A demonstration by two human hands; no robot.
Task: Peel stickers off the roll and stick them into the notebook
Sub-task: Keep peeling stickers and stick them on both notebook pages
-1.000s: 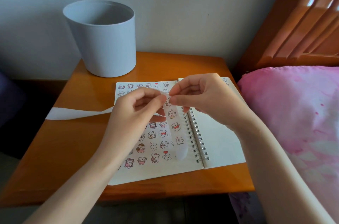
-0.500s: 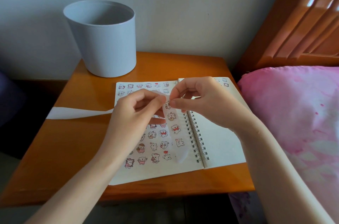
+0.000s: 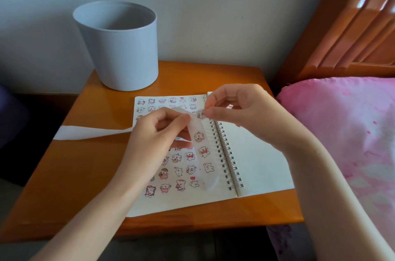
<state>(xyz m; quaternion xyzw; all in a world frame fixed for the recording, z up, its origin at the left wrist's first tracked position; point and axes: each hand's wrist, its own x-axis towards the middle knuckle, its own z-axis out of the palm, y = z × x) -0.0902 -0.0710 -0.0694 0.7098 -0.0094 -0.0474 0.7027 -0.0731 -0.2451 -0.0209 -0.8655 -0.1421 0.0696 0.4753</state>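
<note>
Small round white cartoon sticker (image 3: 200, 113): I see it pinched by the right hand (image 3: 239, 109), at the bend of the translucent white backing strip (image 3: 197, 132). Left hand (image 3: 158, 132) grips that strip above the open spiral-bound white notebook (image 3: 256, 153), which lies on the orange wooden bedside table (image 3: 85, 175). Grey round pot (image 3: 121, 46) stands behind.

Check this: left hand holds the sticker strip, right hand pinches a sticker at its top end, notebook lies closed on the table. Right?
Not quite. The head view shows the notebook lying open, with its left page covered in stickers. The rest holds: the left hand holds the sticker strip, the right hand pinches a sticker at its top end, and the notebook lies on the table.
</note>
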